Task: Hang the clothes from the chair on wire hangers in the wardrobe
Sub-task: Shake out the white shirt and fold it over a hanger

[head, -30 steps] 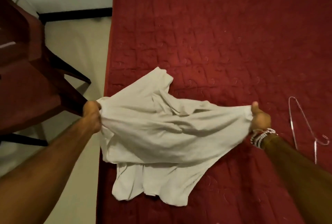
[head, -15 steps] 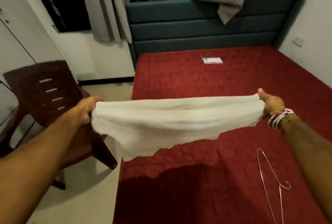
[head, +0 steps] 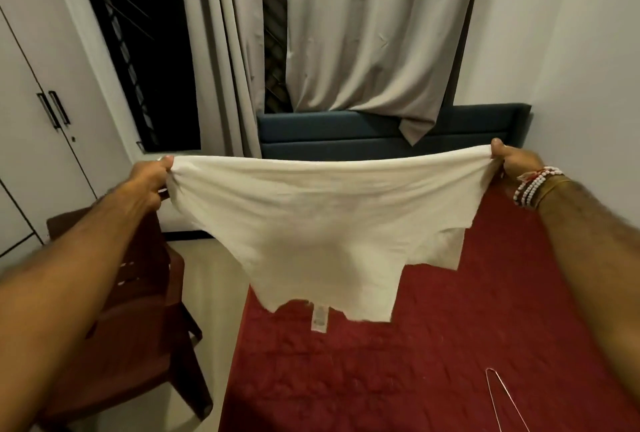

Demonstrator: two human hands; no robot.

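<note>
Bedspread (head: 450,345) red (hanger (head: 491,371) on it) | curtains (head: 374,33) behind | left grip (head: 149,182), right grip (head: 512,163) clutch shirt (head: 322,217)

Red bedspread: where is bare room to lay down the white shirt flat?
The red quilted bedspread is bare below the hanging white cloth shirt, between the bed's left edge and the thin wire hanger at lower right. Only around that hanger is it crowded.

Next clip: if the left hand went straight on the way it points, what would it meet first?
Probably the left curtain. The left hand, gripping the shirt, points up toward it with nothing visible between, though depth is unclear.
</note>
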